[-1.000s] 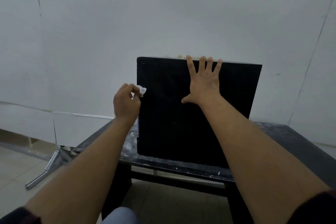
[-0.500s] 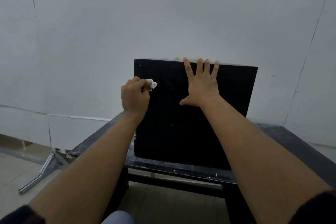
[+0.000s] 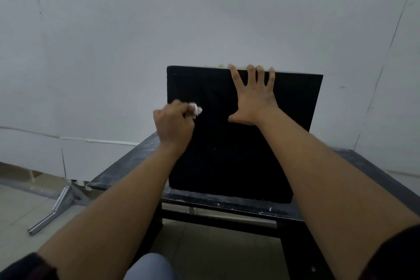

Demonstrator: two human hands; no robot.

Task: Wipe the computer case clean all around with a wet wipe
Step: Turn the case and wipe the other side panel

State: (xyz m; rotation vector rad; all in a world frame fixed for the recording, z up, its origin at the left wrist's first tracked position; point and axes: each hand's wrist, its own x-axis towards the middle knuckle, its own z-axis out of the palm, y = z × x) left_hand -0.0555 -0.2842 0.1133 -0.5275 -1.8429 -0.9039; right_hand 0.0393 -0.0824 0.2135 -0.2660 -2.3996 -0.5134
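1. White wall panels [image 3: 113, 41] fill the background, and a dark, paint-flecked table [image 3: 354, 166] stands in front of them on a pale tiled floor [image 3: 27, 209].
2. On the table the black computer case [image 3: 227, 154] stands upright, its broad side panel facing the person and its long axis running left to right across the view.
3. The left hand [image 3: 173, 126] is curled into a fist around a bunched white wet wipe [image 3: 196, 109], which pokes out past the fingertips and touches the panel near its left edge, about a third of the way down.
4. The right hand [image 3: 253, 100] lies flat with the fingers spread, palm pressed on the upper middle of the panel and fingertips hooked just over the top edge, apparently to steady the case.
5. Relation that matters: nearly all of the unwiped-looking panel lies to the right of and below the wipe, so the stroke probably has to run rightward along the long axis or downward.
6. The bracing right hand sits just beside that rightward path, slightly higher, and may need to shift.
7. The left hand is the nearer one to the case's left end face; the back and far side are hidden.
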